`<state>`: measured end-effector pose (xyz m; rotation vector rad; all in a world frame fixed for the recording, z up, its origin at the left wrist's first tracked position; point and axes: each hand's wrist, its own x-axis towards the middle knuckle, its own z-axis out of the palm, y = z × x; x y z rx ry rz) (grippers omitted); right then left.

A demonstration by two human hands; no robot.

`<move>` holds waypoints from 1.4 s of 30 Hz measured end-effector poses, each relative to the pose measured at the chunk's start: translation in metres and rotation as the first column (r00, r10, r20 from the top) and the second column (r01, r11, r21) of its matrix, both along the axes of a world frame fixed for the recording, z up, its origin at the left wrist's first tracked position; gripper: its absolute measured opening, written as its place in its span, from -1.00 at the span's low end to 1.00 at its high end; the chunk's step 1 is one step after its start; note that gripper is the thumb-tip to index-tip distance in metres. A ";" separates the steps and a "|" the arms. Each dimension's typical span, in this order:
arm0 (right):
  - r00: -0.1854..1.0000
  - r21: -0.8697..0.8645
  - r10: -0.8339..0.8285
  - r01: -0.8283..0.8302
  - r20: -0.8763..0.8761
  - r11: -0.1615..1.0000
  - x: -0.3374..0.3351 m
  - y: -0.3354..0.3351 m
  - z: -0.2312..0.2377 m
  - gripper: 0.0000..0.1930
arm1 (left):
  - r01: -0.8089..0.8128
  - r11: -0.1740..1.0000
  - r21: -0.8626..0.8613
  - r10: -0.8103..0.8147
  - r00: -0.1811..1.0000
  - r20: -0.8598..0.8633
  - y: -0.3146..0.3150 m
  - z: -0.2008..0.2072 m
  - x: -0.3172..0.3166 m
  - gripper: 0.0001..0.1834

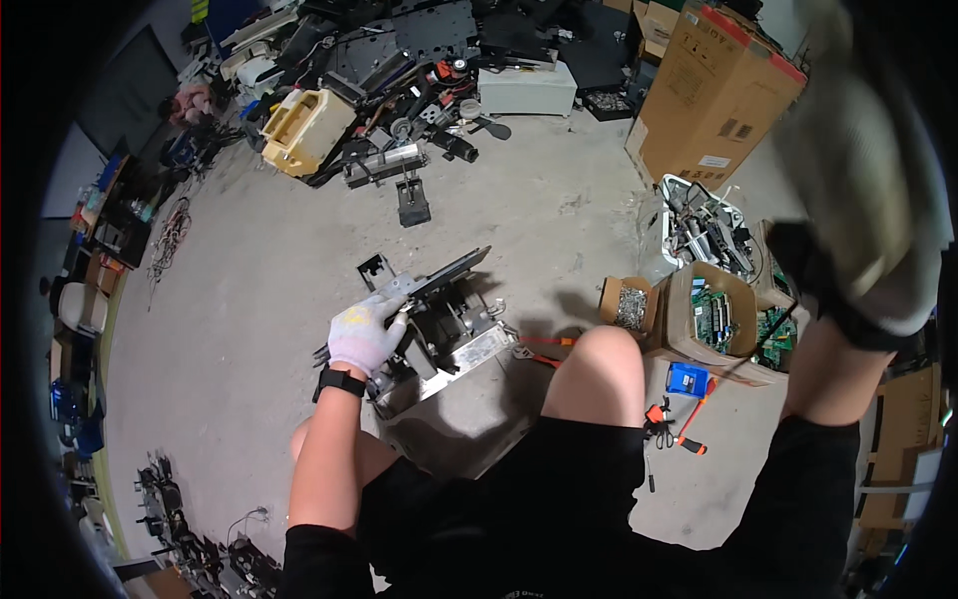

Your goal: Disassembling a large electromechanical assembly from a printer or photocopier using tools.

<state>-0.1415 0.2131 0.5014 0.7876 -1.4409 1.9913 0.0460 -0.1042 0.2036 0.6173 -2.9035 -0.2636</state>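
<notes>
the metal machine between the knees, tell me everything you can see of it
The metal machine is a partly stripped grey unit on the concrete floor, tilted between the person's knees. A shiny sheet-metal casing forms its lower body; dark inner parts show above. A flat dark panel juts up and right from its top. The gloved left hand rests on its upper left edge.

Tall cardboard box (714, 95), yellowed plastic casing (304, 128), blue box (687, 379), orange-handled pliers (669, 427), box of circuit boards (714, 319)
</notes>
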 end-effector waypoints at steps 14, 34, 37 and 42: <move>-0.038 -0.606 0.733 -0.593 0.679 0.531 0.102 -0.169 -0.374 -0.66 | 0.048 0.997 -0.057 -0.048 0.999 0.005 -0.001 0.001 0.002 -0.65; 0.116 -0.297 0.550 -0.742 0.827 0.602 0.105 -0.194 -0.468 -0.79 | -0.018 1.000 -0.001 0.018 0.986 0.166 0.001 0.008 0.000 -0.61; 0.090 -0.341 0.577 -0.728 0.812 0.595 0.110 -0.196 -0.465 -0.79 | -0.012 1.000 -0.012 0.013 0.995 0.097 -0.002 -0.001 0.003 -0.62; 0.492 0.087 0.403 -0.709 0.772 0.699 0.109 -0.198 -0.463 -0.76 | 0.015 1.000 -0.026 -0.015 1.000 0.014 -0.002 -0.002 0.001 -0.65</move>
